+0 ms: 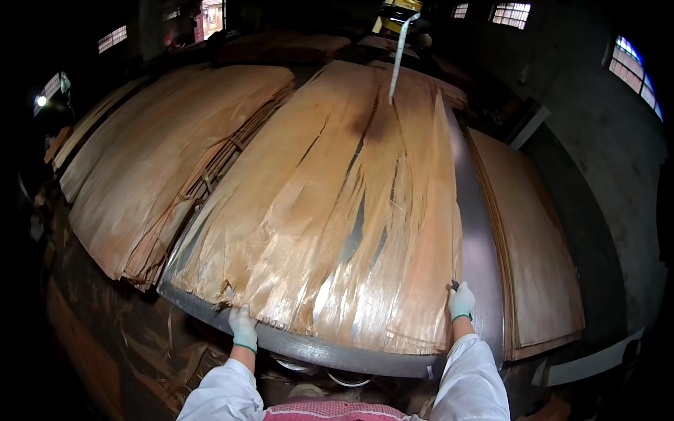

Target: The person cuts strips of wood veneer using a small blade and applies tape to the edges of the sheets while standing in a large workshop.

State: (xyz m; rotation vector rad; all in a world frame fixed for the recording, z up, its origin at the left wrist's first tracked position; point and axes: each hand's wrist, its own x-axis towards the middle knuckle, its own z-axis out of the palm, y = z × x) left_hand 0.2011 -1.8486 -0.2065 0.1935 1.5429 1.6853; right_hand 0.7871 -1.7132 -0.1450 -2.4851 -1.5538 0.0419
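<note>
A wide, thin sheet of wood veneer (281, 210) lies over a grey metal-topped table (337, 354). Long splits run down it, and its near edge is ragged. My left hand (243, 328), in a white glove with a green cuff, is closed at that near edge, left of the middle, with the veneer between its fingers. At the sheet's right edge my right hand (462, 302), gloved alike, is closed around a small dark tool (455, 285). Only the tool's tip shows, touching or close to the veneer; its kind cannot be made out.
Stacks of veneer stand to the left (147, 161) and right (533, 238) of the table. A pale strip (399, 63) hangs from a yellow and black device (401, 10) over the far end. Veneer scraps (168, 358) lie on the floor at lower left.
</note>
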